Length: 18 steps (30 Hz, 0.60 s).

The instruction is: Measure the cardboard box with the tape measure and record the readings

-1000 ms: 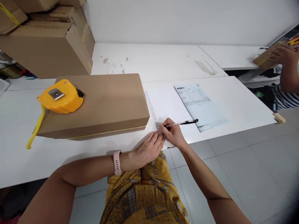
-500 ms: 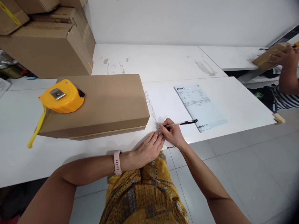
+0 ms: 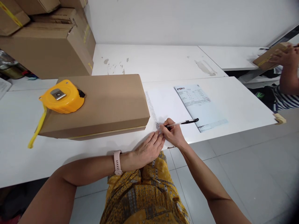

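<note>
There's the brown box (image 3: 100, 99); right of it, the white sheet (image 3: 163, 98), its writing too small to read. Just off the box's near-right corner, the left hand (image 3: 149, 147) lies flat; farther right, the right hand (image 3: 173, 132) pinches the pen (image 3: 189, 121), tip hidden, barrel jutting rightward.

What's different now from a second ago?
The yellow-orange tool by the co-worker's hand has left view at the right edge. Unchanged: right hand gripping the pen at the spiral notebook, left hand close by, tape measure on the cardboard box.
</note>
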Motion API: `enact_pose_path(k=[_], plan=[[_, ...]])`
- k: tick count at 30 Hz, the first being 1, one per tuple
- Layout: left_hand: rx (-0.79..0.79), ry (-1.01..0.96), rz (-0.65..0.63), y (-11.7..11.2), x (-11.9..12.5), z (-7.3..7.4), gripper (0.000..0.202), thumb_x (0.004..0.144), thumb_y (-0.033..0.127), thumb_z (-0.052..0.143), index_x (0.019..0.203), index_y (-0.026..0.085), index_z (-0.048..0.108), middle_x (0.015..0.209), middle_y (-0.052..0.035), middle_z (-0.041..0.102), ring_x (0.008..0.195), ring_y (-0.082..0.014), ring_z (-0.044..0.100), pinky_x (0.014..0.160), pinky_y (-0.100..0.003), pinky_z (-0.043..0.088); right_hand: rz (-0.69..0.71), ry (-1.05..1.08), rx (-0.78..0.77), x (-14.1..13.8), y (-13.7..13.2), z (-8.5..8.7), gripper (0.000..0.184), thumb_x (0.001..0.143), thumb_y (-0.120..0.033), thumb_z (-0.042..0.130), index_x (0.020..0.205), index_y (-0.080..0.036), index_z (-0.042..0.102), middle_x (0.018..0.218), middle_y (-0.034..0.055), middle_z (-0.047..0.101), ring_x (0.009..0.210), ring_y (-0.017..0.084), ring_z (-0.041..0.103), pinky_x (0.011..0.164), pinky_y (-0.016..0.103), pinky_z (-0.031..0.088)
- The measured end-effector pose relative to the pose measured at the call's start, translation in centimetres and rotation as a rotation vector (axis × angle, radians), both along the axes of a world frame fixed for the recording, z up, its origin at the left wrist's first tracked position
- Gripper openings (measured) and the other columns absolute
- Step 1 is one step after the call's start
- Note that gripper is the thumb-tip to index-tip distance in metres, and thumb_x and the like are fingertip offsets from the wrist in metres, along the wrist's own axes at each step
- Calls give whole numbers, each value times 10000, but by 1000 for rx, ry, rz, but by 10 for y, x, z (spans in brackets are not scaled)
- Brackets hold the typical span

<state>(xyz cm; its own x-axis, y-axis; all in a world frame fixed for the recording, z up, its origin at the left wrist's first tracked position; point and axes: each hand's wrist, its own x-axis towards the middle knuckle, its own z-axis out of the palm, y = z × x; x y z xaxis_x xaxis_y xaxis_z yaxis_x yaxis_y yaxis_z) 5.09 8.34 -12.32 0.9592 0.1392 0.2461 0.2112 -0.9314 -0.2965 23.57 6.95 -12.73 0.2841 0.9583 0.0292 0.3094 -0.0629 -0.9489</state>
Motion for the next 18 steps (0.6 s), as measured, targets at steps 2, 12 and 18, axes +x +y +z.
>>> enact_pose_path(k=[2,12,18], plan=[[-7,2,1,0,0,0,458,1012,171,435,1423,-1,545,1421,-214,613,1313,-308,591,1152,-452,398,-17,-2,9,0,0,1,262,856,-350,635,692,-229,470,573,-63,403,529,102,372,498,255,293],[46,-22,8,0,0,-4,468,1000,206,445,1410,26,579,1415,-192,626,1304,-314,605,1138,-437,433,-4,-20,7,0,-1,-2,266,877,-353,631,705,-230,468,584,-62,399,542,105,362,500,258,290],[46,-15,3,0,-1,-2,472,999,198,449,1419,17,567,1421,-204,618,1309,-316,598,1141,-443,425,5,-17,2,1,-1,-2,274,869,-366,634,698,-230,469,570,-62,399,529,104,366,492,257,280]])
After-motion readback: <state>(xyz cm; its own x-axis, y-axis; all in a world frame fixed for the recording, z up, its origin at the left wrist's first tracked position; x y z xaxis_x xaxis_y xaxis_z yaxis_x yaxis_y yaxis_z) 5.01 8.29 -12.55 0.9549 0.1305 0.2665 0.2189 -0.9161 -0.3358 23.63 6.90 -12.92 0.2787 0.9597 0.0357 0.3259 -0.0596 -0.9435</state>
